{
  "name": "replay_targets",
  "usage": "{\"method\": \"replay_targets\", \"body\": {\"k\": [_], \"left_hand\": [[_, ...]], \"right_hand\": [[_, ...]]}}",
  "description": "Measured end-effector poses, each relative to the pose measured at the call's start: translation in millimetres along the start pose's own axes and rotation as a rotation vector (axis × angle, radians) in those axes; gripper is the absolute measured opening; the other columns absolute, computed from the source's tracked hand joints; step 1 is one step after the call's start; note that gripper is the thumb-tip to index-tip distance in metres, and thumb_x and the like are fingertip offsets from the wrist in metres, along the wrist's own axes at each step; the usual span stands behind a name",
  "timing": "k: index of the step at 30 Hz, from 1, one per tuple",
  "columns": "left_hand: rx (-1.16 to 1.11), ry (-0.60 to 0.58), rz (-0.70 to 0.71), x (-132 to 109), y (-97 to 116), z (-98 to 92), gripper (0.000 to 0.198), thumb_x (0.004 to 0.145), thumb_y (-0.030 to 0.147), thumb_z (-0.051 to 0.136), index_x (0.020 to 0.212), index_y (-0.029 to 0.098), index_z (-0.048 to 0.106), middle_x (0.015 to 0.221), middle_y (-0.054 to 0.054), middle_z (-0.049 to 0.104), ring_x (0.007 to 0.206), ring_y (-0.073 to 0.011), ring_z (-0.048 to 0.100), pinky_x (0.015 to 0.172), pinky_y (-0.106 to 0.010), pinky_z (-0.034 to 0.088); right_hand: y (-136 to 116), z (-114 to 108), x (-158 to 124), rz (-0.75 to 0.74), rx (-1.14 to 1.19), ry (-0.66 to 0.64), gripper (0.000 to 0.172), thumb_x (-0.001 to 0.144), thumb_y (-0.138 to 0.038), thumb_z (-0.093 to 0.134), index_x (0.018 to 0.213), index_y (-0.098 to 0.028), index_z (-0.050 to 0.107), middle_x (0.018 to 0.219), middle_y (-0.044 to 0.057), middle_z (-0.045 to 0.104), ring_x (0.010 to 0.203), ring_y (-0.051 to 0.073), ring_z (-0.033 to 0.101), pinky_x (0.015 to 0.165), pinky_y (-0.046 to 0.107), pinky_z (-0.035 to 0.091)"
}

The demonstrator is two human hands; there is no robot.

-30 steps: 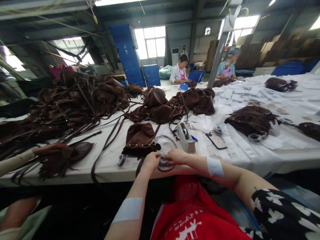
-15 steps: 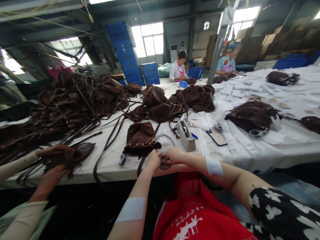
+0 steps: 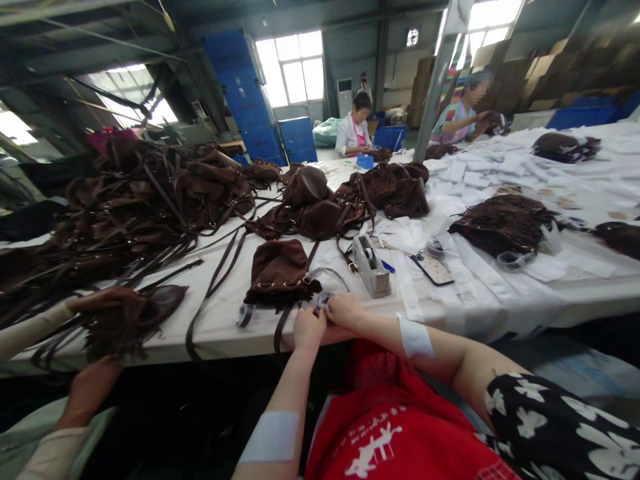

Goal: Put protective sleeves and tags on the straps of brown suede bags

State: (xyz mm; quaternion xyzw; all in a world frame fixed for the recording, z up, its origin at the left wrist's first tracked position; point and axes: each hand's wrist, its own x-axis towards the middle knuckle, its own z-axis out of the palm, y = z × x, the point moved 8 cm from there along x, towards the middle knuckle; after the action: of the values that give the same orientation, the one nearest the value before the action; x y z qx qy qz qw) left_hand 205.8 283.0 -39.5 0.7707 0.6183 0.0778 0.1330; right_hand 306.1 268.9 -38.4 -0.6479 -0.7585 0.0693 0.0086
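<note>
Close together at the table's front edge, my left hand and my right hand are both closed on a small coiled strap wrapped in clear film. Part of the coil is hidden by my fingers. Just beyond lies a brown drawstring bag, mouth toward me, with gold eyelets and a fringe. Another film-wrapped coil sits at its left corner. A grey tape dispenser stands right of the bag, beyond my right hand.
Brown bags heap at the left and centre of the white-covered table. A phone and a fringed bag lie rightward. A co-worker's hands handle a bag at left. A post rises behind.
The coil between my hands has turned and risen slightly; its film-covered side now shows instead of brown strap. The neighbour's lower hand at left has moved down, away from the bag.
</note>
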Motion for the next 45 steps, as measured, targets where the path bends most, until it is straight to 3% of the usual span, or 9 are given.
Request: {"method": "replay_targets", "body": {"k": [7,13,19,24,27,32,36,39,45], "left_hand": [[-0.009,-0.094,0.027,18.5,6.6,4.6,0.025,0.082,0.029,0.053,0.090,0.018,0.073,0.098,-0.014,0.072,0.088,-0.0232,0.066,0.073,-0.028,0.046],[-0.050,-0.190,0.166,33.7,17.5,1.1,0.020,0.079,0.021,0.058,0.088,0.024,0.075,0.101,-0.007,0.073,0.096,-0.0196,0.065,0.079,-0.023,0.044],[-0.034,-0.148,0.085,24.0,11.6,-2.0,0.028,0.086,0.033,0.050,0.089,0.018,0.074,0.093,-0.012,0.073,0.088,-0.0230,0.067,0.077,-0.028,0.047],[-0.018,-0.053,0.013,7.7,11.2,3.5,0.037,0.088,0.035,0.045,0.112,0.015,0.066,0.114,-0.018,0.064,0.101,-0.0266,0.063,0.083,-0.032,0.047],[-0.039,-0.082,0.064,10.6,9.2,5.4,0.035,0.086,0.021,0.045,0.115,0.020,0.066,0.116,-0.014,0.063,0.101,-0.0241,0.063,0.082,-0.031,0.047],[-0.093,-0.170,0.290,20.0,13.4,2.0,0.033,0.085,0.017,0.050,0.108,0.028,0.070,0.116,-0.003,0.067,0.102,-0.0195,0.062,0.086,-0.026,0.045],[-0.116,-0.196,0.395,20.8,18.3,-2.0,0.031,0.083,0.014,0.054,0.102,0.029,0.073,0.112,0.000,0.069,0.102,-0.0158,0.062,0.090,-0.022,0.043],[-0.114,-0.139,0.349,16.3,14.9,-4.5,0.031,0.083,0.015,0.055,0.106,0.028,0.071,0.114,0.000,0.068,0.104,-0.0155,0.060,0.092,-0.021,0.041],[-0.054,0.077,0.013,-7.4,-5.7,-5.3,0.036,0.090,0.030,0.044,0.117,0.013,0.062,0.113,-0.014,0.065,0.108,-0.0251,0.057,0.094,-0.033,0.041]], "right_hand": [[13.2,-16.6,-0.7,-0.214,0.037,-0.083,0.027,0.082,-0.035,0.056,0.100,-0.023,0.073,0.092,0.007,0.071,0.083,0.023,0.064,0.072,0.028,0.046],[24.9,-27.9,2.5,-0.423,-0.170,-0.079,0.035,0.079,-0.045,0.064,0.107,-0.025,0.071,0.099,0.011,0.065,0.096,0.027,0.060,0.079,0.033,0.043],[24.6,-16.3,3.5,-0.224,-0.050,-0.011,0.038,0.076,-0.054,0.065,0.096,-0.023,0.075,0.092,0.010,0.067,0.092,0.026,0.061,0.080,0.031,0.044],[9.4,-6.9,-7.2,-0.067,-0.022,0.060,0.039,0.085,-0.047,0.052,0.089,-0.016,0.075,0.088,0.013,0.068,0.085,0.026,0.062,0.076,0.034,0.046],[1.3,-12.9,-14.7,-0.184,0.003,0.066,0.040,0.085,-0.050,0.051,0.096,-0.018,0.074,0.089,0.011,0.067,0.085,0.025,0.060,0.078,0.034,0.045],[1.3,-32.3,-24.2,-0.559,-0.047,0.140,0.043,0.074,-0.052,0.068,0.109,-0.026,0.070,0.110,0.011,0.060,0.106,0.028,0.050,0.092,0.040,0.038],[5.7,-22.4,-17.3,-0.611,-0.045,0.089,0.035,0.082,-0.048,0.062,0.110,-0.027,0.069,0.104,0.009,0.062,0.097,0.025,0.051,0.084,0.036,0.042],[4.0,-9.7,-14.2,-0.594,0.002,0.045,0.035,0.083,-0.046,0.062,0.110,-0.024,0.069,0.095,0.007,0.062,0.087,0.021,0.054,0.080,0.032,0.043],[6.3,5.4,-13.2,-0.392,0.083,0.100,0.035,0.081,-0.049,0.063,0.102,-0.022,0.070,0.091,0.008,0.061,0.087,0.022,0.055,0.077,0.032,0.044]]}}
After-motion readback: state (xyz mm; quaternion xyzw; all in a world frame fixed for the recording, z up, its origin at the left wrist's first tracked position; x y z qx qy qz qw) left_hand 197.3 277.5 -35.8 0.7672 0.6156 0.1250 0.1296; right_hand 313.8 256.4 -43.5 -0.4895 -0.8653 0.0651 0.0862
